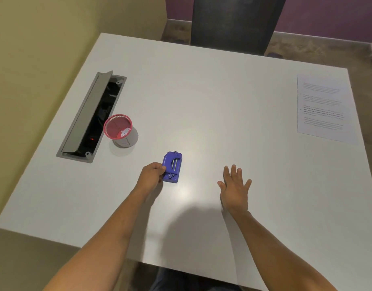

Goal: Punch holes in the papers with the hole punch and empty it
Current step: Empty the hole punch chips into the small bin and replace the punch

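Near the front of the white table lies a small blue hole punch with its shiny metal underside up. The left hand pinches its edge. The right hand hovers beside it, fingers spread. Papers lie far right.

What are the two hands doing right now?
Left hand: fingers curled on the blue hole punch, holding it.
Right hand: open, fingers spread, holding nothing.

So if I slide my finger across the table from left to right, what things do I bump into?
Open cable box → red mesh cup → left hand → blue hole punch → right hand → papers.
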{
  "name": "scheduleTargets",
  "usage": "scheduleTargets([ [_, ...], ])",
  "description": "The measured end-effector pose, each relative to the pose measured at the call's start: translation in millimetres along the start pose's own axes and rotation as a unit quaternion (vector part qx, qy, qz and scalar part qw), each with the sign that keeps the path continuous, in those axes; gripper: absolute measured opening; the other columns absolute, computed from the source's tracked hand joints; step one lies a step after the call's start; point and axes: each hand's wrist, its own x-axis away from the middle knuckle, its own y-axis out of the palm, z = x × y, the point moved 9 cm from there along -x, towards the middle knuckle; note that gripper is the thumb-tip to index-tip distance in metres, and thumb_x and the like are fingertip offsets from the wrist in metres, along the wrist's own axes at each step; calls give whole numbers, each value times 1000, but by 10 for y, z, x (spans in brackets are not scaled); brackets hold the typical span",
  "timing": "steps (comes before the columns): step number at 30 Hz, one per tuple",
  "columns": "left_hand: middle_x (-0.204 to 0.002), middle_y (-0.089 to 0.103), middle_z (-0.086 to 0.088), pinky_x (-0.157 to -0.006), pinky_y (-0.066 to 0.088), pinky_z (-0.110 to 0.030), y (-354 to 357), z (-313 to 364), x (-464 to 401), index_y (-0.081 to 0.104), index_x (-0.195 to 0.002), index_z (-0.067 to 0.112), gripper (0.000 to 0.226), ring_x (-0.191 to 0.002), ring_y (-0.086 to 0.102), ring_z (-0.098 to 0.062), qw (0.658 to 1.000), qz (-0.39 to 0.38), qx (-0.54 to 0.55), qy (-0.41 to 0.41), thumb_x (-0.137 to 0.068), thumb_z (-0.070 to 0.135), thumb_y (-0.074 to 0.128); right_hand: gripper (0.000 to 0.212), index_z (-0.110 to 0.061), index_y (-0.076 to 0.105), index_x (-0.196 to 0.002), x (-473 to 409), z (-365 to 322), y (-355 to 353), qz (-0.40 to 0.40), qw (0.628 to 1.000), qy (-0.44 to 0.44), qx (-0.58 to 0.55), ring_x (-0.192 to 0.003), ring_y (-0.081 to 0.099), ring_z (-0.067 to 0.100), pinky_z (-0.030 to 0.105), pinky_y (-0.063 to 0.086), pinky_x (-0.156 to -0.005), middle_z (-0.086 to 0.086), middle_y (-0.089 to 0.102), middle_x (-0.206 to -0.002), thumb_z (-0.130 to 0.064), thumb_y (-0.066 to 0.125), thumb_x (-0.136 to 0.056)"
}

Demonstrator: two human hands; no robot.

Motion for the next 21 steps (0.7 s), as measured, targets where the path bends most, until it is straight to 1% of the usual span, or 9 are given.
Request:
scheduleTargets([
  [3, -68, 56, -6, -57, 35, -26, -445, -147, -35, 55, -72, 13, 24, -60, 46, -19, 999, 43, 17, -17, -95, 7, 52, 56, -17, 11, -154, 13, -22, -28, 3, 1000, -3, 21, -149, 2, 26, 59, 14, -114, 8, 6, -163, -23, 34, -103],
  [8, -69, 53, -9, -56, 32, -29, -906, -346, -75, 55, -72, 13, 23, -59, 43, -21, 996, 79, 23, -37, -94, 7, 50, 54, -17, 11, -154, 29, -51, -49, -7, 1000, 1, 10, -150, 1, 25, 58, 12, -115, 7, 6, -163, -27, 30, -104],
  [11, -67, 50, -9, -54, 30, -30, -1019, -369, -100, 52, -72, 12, 24, -56, 40, -20, 996, 82, 8, -38, -95, 7, 48, 53, -18, 12, -154, 39, -44, -64, -13, 1000, 8, -3, -150, 0, 24, 58, 10, -116, 7, 5, -163, -28, 28, -105],
  [16, -68, 52, -9, -55, 31, -30, -1112, -368, -161, 52, -71, 13, 24, -58, 41, -20, 995, 91, 7, -27, -95, 8, 47, 53, -18, 13, -154, 57, -55, -104, -21, 999, 8, -32, -150, -1, 23, 55, 5, -117, 6, 4, -163, -28, 30, -105],
  [21, -70, 53, -6, -58, 34, -26, -1069, -290, -120, 53, -74, 11, 22, -61, 43, -17, 996, 92, -8, -15, -95, 6, 49, 53, -17, 16, -154, 202, -60, -108, -18, 998, 8, -54, -150, 3, 22, 51, 5, -119, 5, 9, -163, -29, 31, -105],
])
